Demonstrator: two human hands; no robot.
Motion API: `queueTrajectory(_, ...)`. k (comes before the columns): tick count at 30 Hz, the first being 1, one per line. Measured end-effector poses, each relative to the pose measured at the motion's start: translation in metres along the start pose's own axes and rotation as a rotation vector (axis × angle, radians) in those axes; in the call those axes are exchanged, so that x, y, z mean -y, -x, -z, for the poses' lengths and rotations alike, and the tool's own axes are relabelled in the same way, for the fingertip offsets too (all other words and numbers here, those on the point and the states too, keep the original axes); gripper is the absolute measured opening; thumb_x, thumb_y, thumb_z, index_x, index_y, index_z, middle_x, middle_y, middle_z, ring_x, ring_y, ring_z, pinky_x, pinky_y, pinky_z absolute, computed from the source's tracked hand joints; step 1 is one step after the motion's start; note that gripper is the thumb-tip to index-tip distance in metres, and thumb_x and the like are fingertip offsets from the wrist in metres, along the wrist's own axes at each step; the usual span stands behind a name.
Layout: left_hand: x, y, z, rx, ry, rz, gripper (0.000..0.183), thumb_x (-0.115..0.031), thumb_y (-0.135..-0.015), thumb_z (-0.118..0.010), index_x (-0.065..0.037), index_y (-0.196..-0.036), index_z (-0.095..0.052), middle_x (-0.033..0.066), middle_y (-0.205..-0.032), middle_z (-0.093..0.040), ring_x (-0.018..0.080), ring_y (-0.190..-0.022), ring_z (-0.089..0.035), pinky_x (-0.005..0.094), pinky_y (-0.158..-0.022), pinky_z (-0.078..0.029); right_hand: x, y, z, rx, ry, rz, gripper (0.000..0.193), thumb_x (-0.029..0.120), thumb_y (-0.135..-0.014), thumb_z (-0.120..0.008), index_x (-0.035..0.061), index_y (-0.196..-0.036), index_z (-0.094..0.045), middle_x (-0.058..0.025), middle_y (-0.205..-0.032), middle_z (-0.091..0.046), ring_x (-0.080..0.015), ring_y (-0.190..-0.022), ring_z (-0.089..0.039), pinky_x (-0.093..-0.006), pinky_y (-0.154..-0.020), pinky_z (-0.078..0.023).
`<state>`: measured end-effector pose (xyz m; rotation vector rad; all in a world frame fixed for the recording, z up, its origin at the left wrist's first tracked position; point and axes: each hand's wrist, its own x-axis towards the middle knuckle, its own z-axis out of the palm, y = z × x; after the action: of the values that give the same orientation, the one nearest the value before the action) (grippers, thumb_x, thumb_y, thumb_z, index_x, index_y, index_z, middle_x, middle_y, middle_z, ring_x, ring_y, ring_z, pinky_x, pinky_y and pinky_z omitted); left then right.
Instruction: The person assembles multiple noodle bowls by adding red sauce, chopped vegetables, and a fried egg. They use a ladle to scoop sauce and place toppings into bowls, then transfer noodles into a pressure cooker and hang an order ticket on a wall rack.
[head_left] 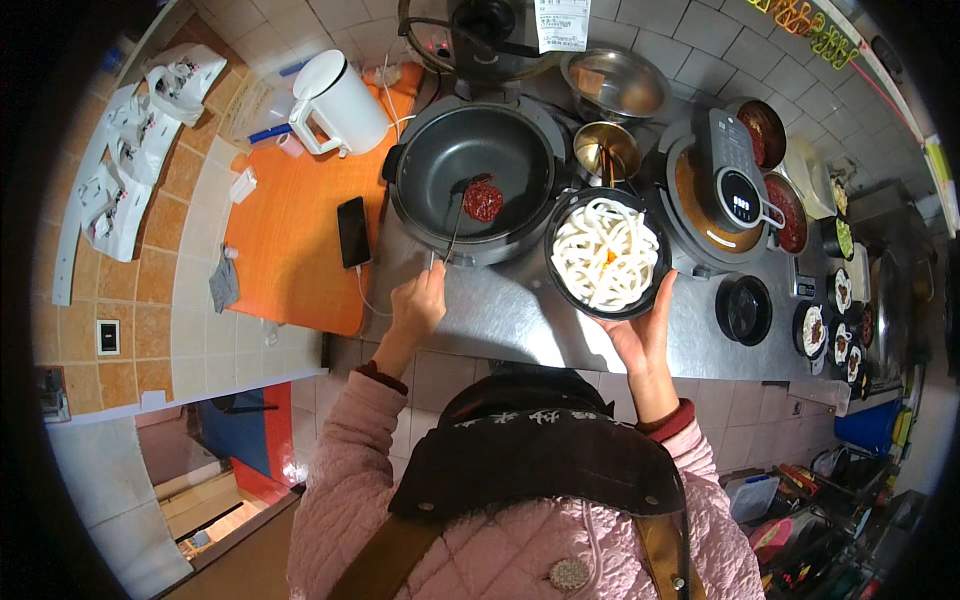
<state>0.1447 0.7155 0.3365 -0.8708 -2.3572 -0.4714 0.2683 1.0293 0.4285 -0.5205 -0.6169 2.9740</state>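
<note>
My left hand (418,305) is closed around the thin handle of a metal spoon (456,230), whose tip reaches the dark pan. At that tip a lump of dark red paste (484,200) lies on the bottom of the wide black cooking pan (430,150). My right hand (645,325) grips a round black bowl (563,292) by its near right rim, thumb up along the side. Thick white noodles (590,255) fill this bowl, with a small orange bit in their middle. The bowl is held tilted beside the pan, above the steel counter.
A white kettle (335,105) and a phone (352,232) are on the orange board (285,240) at left. Behind the bowl stand a gold pot (620,140) and a steel bowl (650,90). Rightward are a lidded cooker (690,200), an empty black bowl (743,310) and several filled bowls.
</note>
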Motion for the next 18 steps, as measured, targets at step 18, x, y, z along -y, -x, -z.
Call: queueTrajectory(18, 0.0, -0.024, 0.023, 0.061, 1.242, 1.077, 0.022, -0.018, -0.099, -0.056, 0.002, -0.102, -0.065, -0.0048, -0.056, -0.038, 0.004, -0.046, -0.034, 0.0217, -0.044, -0.026, -0.003, 0.01, -0.001, 0.017, 0.018, 0.032, 0.083, 0.068, -0.089, -0.05, 0.015, -0.15, -0.032, -0.0105, -0.151, -0.04, -0.0305, -0.136, -0.042, -0.0533, -0.106, -0.041)
